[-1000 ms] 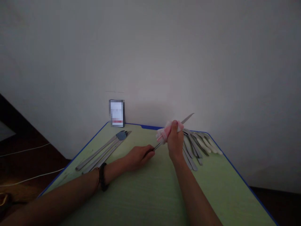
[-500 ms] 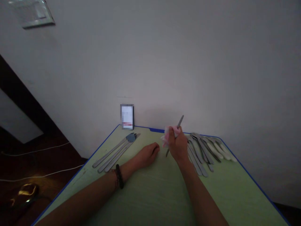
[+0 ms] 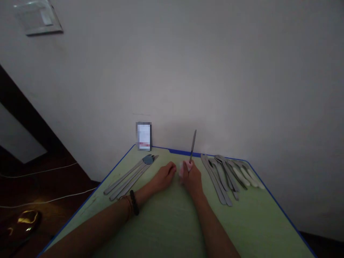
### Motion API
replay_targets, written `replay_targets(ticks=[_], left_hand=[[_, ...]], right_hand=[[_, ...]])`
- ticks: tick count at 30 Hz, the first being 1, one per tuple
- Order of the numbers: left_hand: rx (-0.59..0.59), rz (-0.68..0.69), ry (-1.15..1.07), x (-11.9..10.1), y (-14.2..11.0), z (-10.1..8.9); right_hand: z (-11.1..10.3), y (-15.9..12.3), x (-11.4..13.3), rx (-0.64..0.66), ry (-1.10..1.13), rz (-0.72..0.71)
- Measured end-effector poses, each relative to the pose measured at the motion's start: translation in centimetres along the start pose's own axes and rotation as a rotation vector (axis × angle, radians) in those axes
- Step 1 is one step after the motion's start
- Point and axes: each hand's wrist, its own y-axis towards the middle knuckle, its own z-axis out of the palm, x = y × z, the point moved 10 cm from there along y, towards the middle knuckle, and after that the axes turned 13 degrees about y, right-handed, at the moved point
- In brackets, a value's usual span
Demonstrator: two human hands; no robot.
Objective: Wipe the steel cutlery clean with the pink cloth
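Observation:
My right hand (image 3: 193, 182) is closed around a pink and white cloth or tissue (image 3: 185, 169) and a metal table knife (image 3: 193, 143), whose blade sticks up above the fist. The knife's lower part is hidden by the hand and the cloth. Just left of it, my left hand (image 3: 163, 177) rests on the table with its fingers curled and nothing visible in them. Beyond my left wrist lie a fork and a spoon (image 3: 129, 176) beside a knife (image 3: 137, 177). Several knives (image 3: 215, 181), spoons and forks lie in a row right of my right hand.
The green table (image 3: 161, 229) has a blue edge and stands against a pale wall (image 3: 215, 71). A phone (image 3: 144, 137) with a blurred screen leans on the wall at the back left. White-handled cutlery (image 3: 243, 175) lies at the right. White cables (image 3: 53, 203) run on the left.
My right hand has moved left and down, closer to my left hand, and the knife has turned more upright. More of the blade shows above the cloth. My left hand has barely moved.

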Motion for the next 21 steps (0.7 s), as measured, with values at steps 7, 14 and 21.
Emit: replay_targets(ticks=[7,14,21], left_hand=[[-0.044,-0.135,-0.196,1.7,0.6,-0.4],[-0.115,-0.246,-0.270,2.3,1.1,-0.8],[-0.156,-0.287,-0.303,2.6,1.1,-0.8]], right_hand=[[0.7,0.4,-0.5,0.070,0.013,0.023],[1.4,0.7,-0.7,0.102,-0.005,0.064],[1.0,0.6,-0.5,0.086,-0.074,0.072]])
